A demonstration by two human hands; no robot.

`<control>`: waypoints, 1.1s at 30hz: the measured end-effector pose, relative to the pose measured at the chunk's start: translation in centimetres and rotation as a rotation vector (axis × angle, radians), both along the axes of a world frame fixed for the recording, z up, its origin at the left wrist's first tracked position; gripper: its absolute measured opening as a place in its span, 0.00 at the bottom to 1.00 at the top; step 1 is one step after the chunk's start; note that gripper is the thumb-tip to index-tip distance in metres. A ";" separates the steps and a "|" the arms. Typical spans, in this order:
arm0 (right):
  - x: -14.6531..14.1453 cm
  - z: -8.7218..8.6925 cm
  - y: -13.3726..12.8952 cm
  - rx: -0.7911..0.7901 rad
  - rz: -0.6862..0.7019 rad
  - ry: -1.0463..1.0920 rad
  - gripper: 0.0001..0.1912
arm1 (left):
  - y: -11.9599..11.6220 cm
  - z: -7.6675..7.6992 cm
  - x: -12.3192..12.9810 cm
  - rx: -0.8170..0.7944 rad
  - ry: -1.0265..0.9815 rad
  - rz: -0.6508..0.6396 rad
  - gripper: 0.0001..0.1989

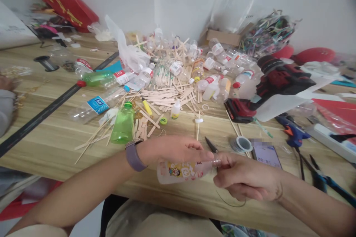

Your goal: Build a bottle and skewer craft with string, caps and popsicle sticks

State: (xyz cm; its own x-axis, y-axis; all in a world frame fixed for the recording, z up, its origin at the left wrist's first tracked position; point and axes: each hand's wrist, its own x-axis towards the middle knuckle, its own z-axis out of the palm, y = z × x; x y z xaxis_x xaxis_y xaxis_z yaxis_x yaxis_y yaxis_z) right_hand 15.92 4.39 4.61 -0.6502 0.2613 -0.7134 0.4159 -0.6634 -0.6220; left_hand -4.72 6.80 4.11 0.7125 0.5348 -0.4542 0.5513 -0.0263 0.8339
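Currently, the left hand [180, 150] has its fingers closed over the clear bottle [180, 172], tilted at the near edge of the table [139, 181]. By its neck, the right hand [244, 176] curls its fingers narrow, their hold unclear; left and farther stands a green bottle [122, 125].

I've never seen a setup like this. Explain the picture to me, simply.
There's no machine here, just a person's two bare hands. The single picture comes from a camera worn on their head, looking forward and down.

Between the hands is a small bottle with a yellow-patterned label. The left hand lies over its body; the right hand is at its neck. Their exact grip is partly hidden.

On the wooden table lie flat wooden sticks, many plastic bottles, including a green bottle, and a red-and-black power tool. Another person's sleeve shows at the left edge.
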 end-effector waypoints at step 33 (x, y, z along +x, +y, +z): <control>0.9 -3.0 -4.3 -0.047 0.162 0.033 0.23 | -5.1 -2.0 1.2 0.041 0.065 -0.024 0.26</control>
